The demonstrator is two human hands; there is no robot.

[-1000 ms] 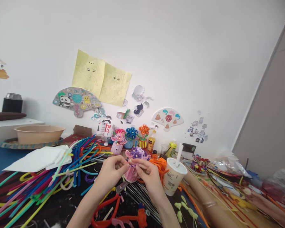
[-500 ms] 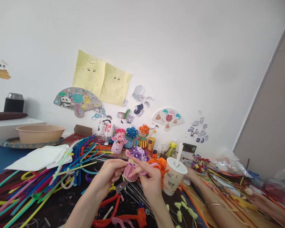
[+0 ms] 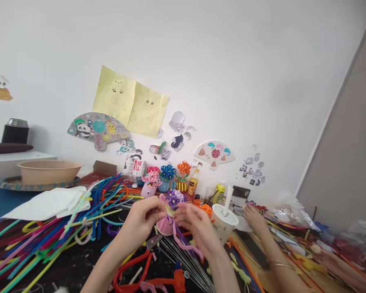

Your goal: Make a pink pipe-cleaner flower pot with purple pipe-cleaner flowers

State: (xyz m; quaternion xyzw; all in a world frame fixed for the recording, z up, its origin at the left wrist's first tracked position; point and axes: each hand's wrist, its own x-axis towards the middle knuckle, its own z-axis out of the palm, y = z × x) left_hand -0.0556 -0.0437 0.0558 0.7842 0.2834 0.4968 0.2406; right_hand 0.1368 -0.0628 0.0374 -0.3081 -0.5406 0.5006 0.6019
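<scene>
White wall (image 3: 247, 81) backs a cluttered dark table (image 3: 79, 262). Leftmost lie multicoloured fuzzy craft stems (image 3: 56, 228); next, the left hand (image 3: 143, 215), fingertips narrowed, any grip unclear. Beside it sits a pink ribbed pot of purple fuzzy flowers (image 3: 164, 226), apparently being adjusted near its rim, calling next for a light pinch. The right hand (image 3: 197, 226) fans its fingers loosely, hold unclear.

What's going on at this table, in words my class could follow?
Someone is working bare-handed at a pink pot of purple flowers. The left hand and right hand are at either side, though what their fingertips grip is unclear. A pink fuzzy strip trails below the right hand. Three more flower pots stand behind; colourful fuzzy stems lie heaped on the left.
</scene>
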